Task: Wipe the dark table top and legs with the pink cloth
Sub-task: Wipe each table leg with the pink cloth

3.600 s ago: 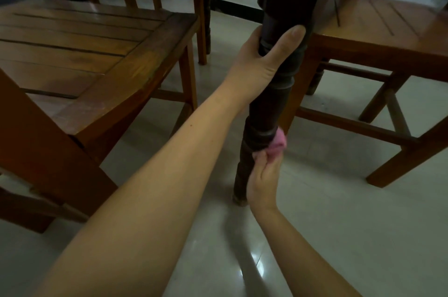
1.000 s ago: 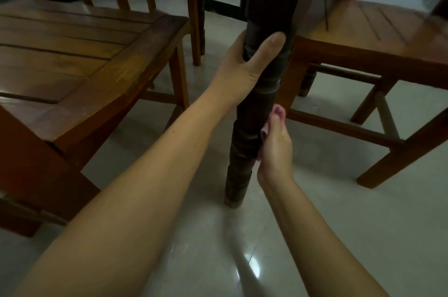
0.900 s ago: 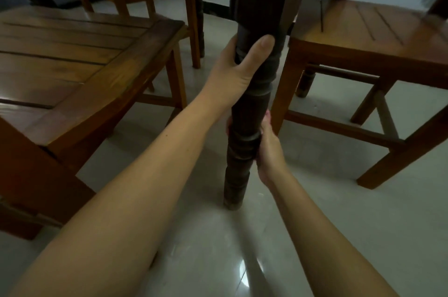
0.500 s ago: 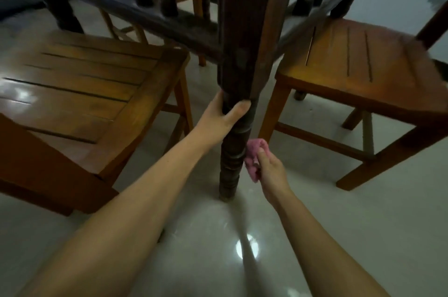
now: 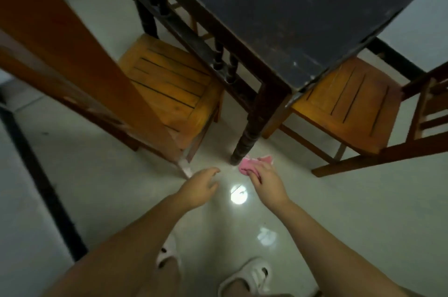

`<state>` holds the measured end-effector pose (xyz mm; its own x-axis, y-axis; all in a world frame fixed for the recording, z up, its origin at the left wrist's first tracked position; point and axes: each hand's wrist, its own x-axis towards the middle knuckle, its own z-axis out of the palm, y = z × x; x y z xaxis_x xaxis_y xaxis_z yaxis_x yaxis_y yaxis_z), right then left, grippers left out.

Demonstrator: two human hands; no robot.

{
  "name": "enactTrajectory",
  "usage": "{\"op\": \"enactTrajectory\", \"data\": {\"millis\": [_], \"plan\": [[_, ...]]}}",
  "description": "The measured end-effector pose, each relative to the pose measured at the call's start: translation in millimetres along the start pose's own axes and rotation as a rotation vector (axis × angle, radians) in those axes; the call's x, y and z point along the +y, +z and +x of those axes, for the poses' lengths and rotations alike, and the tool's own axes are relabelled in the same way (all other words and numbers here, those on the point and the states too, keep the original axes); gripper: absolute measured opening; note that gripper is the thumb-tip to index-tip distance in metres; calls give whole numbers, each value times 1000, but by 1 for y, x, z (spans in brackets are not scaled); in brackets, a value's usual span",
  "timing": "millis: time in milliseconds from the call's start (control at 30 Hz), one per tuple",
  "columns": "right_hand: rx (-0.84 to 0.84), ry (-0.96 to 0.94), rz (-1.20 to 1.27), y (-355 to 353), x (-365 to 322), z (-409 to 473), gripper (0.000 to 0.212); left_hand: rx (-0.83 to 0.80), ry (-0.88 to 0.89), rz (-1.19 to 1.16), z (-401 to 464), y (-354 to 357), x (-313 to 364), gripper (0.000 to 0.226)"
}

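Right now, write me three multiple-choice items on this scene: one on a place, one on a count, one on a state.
1. Where is the pink cloth?
A. on the dark table top
B. in the right hand, near the foot of the table leg
C. on a chair seat

2. How many wooden chair seats show beside the dark table's corner?
A. two
B. none
C. four

3. What is the left hand doing?
A. gripping the table leg
B. holding the cloth
C. open and empty, touching nothing

Answers:
1 B: the right hand pinches it by the table leg.
2 A: one seat left, one seat right.
3 C: the left hand hangs free above the floor.
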<state>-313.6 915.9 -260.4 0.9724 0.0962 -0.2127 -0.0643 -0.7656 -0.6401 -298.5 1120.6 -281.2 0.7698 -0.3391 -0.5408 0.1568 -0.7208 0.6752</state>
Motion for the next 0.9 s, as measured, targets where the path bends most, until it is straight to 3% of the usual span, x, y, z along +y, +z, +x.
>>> {"op": "enactTrajectory", "data": {"millis": [300, 567, 733, 900], "plan": [[-300, -273, -117, -5, -146, -42, 45, 142, -214, 103, -182, -78, -9, 49], [-495, -620, -166, 28, -298, -18, 46, 461, -476, -104, -303, -143, -50, 45], [-574, -698, -202, 78, -379, 6, 23, 541, -547, -158, -339, -194, -90, 47], [-568, -681, -212, 119, -439, 28, 28, 558, -572, -130, -357, -254, -123, 46]]}}
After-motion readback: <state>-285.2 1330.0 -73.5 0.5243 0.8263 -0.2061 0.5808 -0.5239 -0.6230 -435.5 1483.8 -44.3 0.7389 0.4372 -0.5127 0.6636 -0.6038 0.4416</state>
